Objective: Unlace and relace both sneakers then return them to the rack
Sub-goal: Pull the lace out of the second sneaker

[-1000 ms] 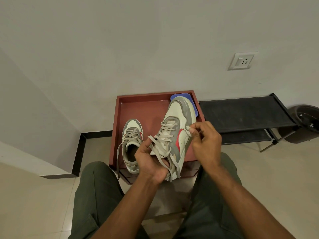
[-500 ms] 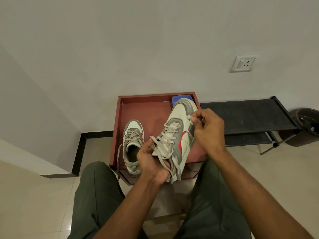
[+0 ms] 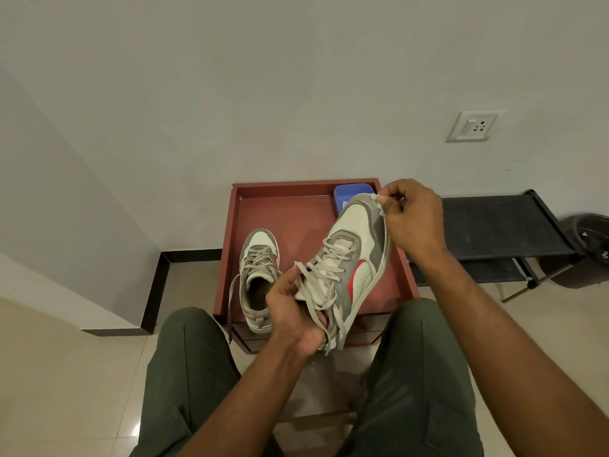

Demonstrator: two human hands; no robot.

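Observation:
A grey-and-cream sneaker with a red side mark (image 3: 356, 255) is held tilted above the red-brown stand (image 3: 290, 212), toe pointing away. My left hand (image 3: 293, 311) grips its heel and tongue area, loose lace ends hanging beside it. My right hand (image 3: 408, 216) pinches a lace end by the sneaker's toe, with the lace running down along the shoe's right side. The second sneaker (image 3: 258, 278) sits on the stand's left part, toe away, its lace (image 3: 232, 305) dangling over the front edge.
A blue flat object (image 3: 349, 192) lies at the stand's back right corner. A black shoe rack (image 3: 501, 225) stands to the right against the wall, a dark bin (image 3: 590, 245) beyond it. My knees in green trousers frame the stand.
My right hand has pulled the lace end up and away, from the shoe's middle eyelets to beside the toe. The left hand and shoe stayed almost still.

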